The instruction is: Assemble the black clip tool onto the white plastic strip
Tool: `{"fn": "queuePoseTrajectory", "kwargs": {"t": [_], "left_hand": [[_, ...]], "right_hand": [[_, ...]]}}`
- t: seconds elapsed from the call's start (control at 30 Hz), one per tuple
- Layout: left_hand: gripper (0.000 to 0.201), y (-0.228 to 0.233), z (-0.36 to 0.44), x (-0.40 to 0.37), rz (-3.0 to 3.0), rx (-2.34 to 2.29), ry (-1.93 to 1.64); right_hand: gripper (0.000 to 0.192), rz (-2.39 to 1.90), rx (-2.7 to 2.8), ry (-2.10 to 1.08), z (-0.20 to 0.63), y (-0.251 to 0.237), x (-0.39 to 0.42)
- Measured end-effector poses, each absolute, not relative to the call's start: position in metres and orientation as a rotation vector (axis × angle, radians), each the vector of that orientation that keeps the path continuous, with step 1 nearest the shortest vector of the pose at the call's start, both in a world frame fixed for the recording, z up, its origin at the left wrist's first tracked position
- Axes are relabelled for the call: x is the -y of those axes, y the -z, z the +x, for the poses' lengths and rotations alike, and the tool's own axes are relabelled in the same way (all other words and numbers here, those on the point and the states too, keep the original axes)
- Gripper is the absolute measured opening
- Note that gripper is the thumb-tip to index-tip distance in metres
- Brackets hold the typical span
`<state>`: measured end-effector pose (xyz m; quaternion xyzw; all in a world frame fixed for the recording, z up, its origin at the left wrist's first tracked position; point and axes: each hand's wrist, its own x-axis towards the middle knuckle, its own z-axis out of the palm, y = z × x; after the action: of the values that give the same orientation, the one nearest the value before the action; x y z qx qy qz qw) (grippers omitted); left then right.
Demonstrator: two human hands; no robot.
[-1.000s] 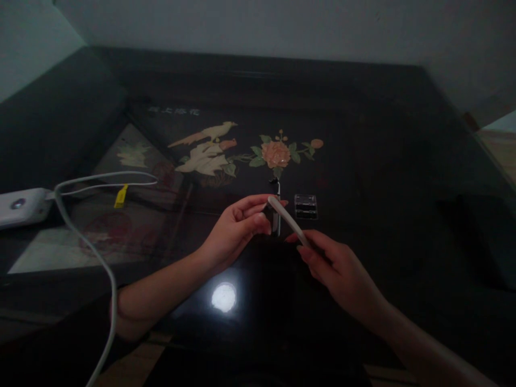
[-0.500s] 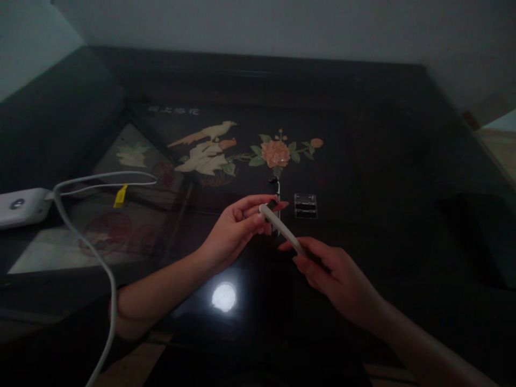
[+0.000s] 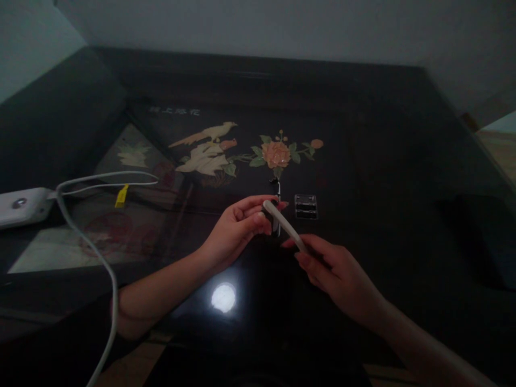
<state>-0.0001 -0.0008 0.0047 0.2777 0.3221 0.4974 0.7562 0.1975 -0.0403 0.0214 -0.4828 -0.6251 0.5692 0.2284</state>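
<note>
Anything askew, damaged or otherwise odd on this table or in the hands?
Nothing looks damaged or spilled. The left hand pinches a small dark item, the right hand holds a white stick against it. A white cable trails off the table's near edge, loose but not odd.

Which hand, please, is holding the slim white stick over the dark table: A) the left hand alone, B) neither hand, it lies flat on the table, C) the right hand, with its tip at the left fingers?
C: the right hand grips the white stick, whose far tip meets the left hand.
</note>
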Motion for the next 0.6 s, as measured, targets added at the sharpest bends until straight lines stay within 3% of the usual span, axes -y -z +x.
{"fn": "queuePoseTrajectory", "kwargs": {"t": [0.13,0.4,0.6], "left_hand": [[0.037,-0.0027,-0.0006,0.0003,0.609,-0.667,-1.09],[0.039,-0.0035,-0.0009,0.0002,0.579,-0.722,-1.092],[0.041,-0.0026,-0.002,0.0013,0.627,-0.71,-1.071]], "right_hand": [[0.029,-1.29,1.746,-1.619,0.197,-0.0221,0.0418],[0.029,-1.449,1.686,-1.436,0.1978,-0.0177,0.0361],[0.029,-1.324,1.738,-1.562,0.1963,-0.0204,0.04]]}}
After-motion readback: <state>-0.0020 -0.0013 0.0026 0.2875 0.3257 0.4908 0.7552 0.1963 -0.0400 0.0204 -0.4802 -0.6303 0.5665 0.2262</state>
